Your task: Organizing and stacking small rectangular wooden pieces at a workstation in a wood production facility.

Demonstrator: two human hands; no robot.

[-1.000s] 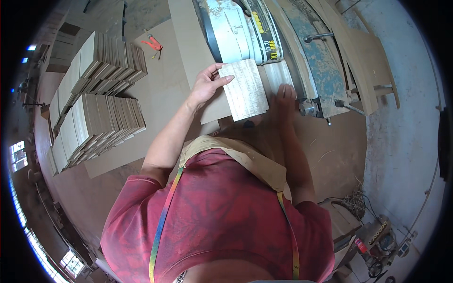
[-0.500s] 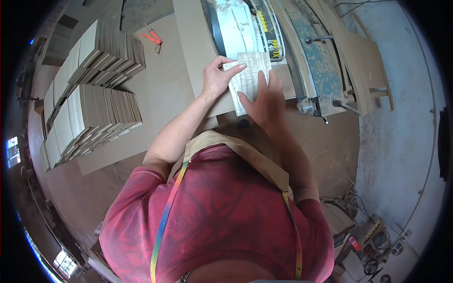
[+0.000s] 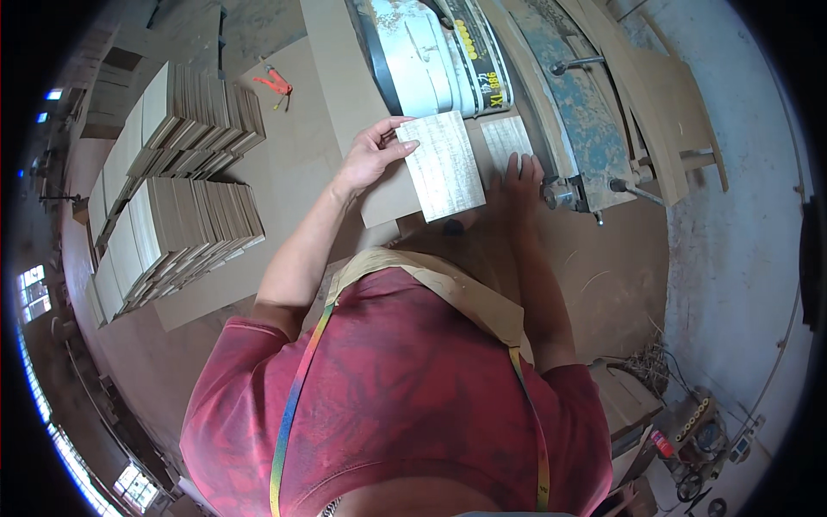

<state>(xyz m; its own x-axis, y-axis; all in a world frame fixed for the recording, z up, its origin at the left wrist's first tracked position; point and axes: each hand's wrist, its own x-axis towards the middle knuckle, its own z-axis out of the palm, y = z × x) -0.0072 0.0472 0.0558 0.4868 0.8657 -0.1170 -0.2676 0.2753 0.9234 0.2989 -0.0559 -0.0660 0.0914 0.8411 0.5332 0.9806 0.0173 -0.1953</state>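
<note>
My left hand [image 3: 372, 158] is closed on the upper left edge of a pale rectangular wooden panel [image 3: 444, 168], its thumb on top and its fingers mostly underneath. The panel is tilted, with streaky grain showing on its face. To its right, a second pale wooden panel [image 3: 506, 140] is close to the brown board. My right hand [image 3: 519, 179] has its fingers over the near end of this second panel, and its thumb side is in shadow. A gap separates the two panels.
Ahead is a white and black drum-shaped container [image 3: 422, 56]. Alongside it on the right runs a worn blue machine bed [image 3: 577, 95] with protruding handles. Stacks of thin wooden boards [image 3: 185, 220] stand at left. Red-handled pliers [image 3: 276, 84] lie beyond them.
The two panels overlapped before and are now apart. My right hand has moved right with the second panel, while my left hand has shifted slightly left with the first.
</note>
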